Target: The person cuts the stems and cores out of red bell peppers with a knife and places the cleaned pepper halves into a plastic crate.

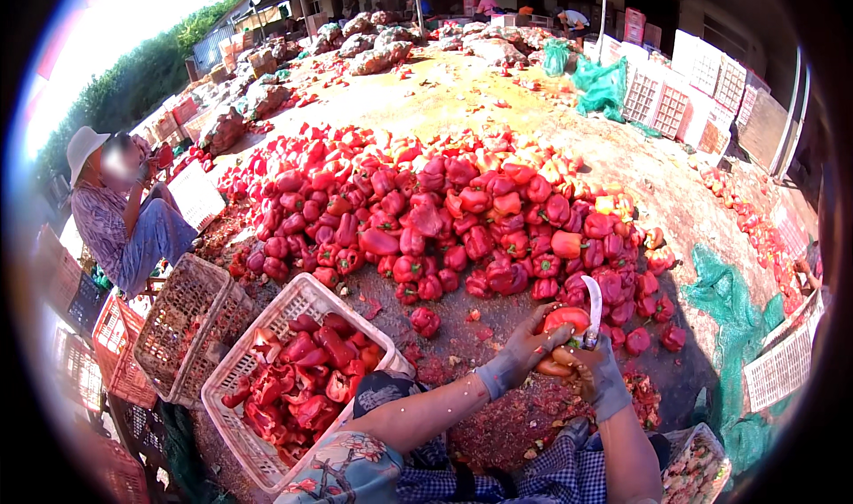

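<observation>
Left hand (524, 350) and right hand (597, 373) meet, near right.
Left grip cups a red bell pepper (567, 318); right grip clasps a curved knife (593, 301), blade up.

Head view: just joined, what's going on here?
A person is working on a red pepper, holding it in the left hand, with a curved knife in the right hand, blade pointing up. A big heap of peppers lies on the ground ahead. A pale crate at the person's left holds red pepper pieces, many visibly cut open. Farther left, another person in a pale hat sits among crates.
</observation>
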A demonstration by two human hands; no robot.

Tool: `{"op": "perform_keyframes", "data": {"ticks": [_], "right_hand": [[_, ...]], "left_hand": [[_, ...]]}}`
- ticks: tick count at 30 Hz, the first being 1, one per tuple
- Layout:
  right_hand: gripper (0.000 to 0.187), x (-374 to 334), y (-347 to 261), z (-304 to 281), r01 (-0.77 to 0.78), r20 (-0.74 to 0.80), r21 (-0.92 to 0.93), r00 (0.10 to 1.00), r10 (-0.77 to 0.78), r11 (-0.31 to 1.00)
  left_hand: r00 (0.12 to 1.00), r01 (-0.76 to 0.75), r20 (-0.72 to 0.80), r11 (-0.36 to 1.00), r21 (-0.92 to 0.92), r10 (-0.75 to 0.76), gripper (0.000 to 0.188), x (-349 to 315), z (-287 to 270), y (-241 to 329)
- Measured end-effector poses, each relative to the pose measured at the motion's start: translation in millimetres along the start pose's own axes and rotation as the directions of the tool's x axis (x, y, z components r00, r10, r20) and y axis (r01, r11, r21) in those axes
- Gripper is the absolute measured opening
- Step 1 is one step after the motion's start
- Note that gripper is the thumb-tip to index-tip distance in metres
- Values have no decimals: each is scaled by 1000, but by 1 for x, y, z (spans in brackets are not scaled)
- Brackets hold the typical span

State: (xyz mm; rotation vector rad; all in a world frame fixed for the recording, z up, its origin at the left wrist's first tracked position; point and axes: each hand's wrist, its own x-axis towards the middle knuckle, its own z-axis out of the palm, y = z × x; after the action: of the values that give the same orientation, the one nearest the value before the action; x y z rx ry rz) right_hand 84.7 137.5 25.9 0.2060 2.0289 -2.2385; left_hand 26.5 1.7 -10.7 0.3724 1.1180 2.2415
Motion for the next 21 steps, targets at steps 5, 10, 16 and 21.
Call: {"op": "perform_keyframes", "data": {"ticks": [5, 10, 16, 21], "right_hand": [[10, 6, 20, 9, 159, -100, 163, 984, -144, 974], [5, 7, 21, 10, 334, -278, -67, 899, -339, 940], [12, 12, 14, 14, 447, -264, -182, 836, -481, 876], [31, 15, 13, 23, 584, -85, -640, 592, -801, 499]], "left_hand": [[992, 8, -129, 994, 105, 6, 44, -1, 7, 10], [977, -119, -163, 988, 102, 135, 39, 11, 10, 8], [936, -266, -211, 959, 99, 281, 35, 23, 10, 7], [893, -350, -312, 937, -26, 325, 30, 27, 6, 10]]}}
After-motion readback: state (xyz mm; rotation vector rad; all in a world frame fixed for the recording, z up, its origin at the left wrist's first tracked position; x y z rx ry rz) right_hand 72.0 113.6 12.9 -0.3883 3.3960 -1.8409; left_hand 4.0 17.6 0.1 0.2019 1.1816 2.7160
